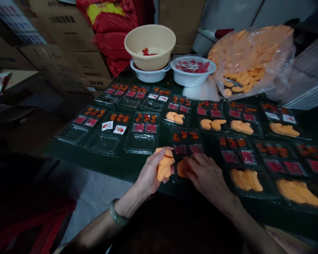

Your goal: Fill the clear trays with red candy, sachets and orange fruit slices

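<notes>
My left hand is closed around a small stack of flat, pale orange pieces; I cannot tell what they are made of. Low over the front compartment of a clear plastic tray, my right hand has its fingers on another orange piece. That tray also contains dark orange bits at the back and red packets in the middle, partly covered by my right hand. To the right, a neighbouring tray has orange pieces lying in its front compartment.
Several similar trays stand in rows on the dark green table. Behind them are a cream basin, a white basin of red packets, and a clear bag of orange pieces. Cardboard boxes are stacked back left.
</notes>
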Tool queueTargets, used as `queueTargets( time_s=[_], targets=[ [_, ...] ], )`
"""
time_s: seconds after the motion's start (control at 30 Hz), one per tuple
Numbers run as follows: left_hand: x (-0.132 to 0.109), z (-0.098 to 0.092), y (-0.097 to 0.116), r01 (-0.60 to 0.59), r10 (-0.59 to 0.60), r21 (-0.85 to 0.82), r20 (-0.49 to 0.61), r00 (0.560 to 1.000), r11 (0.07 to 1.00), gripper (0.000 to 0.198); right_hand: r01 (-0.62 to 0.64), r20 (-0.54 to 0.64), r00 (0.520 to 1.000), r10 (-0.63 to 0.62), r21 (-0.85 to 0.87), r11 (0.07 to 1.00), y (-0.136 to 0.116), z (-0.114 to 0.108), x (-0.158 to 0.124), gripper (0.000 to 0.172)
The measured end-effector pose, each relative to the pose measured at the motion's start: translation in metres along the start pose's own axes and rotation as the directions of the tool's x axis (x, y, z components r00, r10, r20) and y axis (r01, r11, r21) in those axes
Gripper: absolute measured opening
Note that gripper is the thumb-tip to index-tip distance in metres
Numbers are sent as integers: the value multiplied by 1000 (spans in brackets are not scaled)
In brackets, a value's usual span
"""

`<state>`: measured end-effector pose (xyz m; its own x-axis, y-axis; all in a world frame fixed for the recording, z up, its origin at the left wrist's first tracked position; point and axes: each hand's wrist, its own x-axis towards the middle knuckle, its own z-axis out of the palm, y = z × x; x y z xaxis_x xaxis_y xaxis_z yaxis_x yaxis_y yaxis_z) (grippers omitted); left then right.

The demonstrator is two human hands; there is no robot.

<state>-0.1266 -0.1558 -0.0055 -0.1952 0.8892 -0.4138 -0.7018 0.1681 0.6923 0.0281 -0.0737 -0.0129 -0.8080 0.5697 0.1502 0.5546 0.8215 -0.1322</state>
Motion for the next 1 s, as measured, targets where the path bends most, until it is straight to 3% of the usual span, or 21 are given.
queueTargets(
  time_s=[0.2,0.4,0.63,0.73,0.87,1.0],
  targets=[
    [1,0,-7,-14,15,10,-21,1000,1000,36,1,28,1000,-2,38,999,-1,4,6,6],
    [5,-2,-7,-23,23,-3,-22,999,1000,35,0,61,998,-11,167,986,0,4,6,15],
    [8,-5,-10,-53,53,-18,0,999,998,34,18,78,997,-29,146,989,-1,3,5,7],
    [8,-6,-10,-50,50,-32,-7,999,998,33,58,13,998,-61,194,979,-2,-1,2,9],
    [8,-7,-10,-51,51,-47,4,999,998,34,90,-166,985,-42,294,951,-5,-15,-3,15],
    [8,-7,-10,-47,47,-59,-8,999,997,34,71,-295,955,-39,99,992,-15,-17,-8,18]
  ],
)
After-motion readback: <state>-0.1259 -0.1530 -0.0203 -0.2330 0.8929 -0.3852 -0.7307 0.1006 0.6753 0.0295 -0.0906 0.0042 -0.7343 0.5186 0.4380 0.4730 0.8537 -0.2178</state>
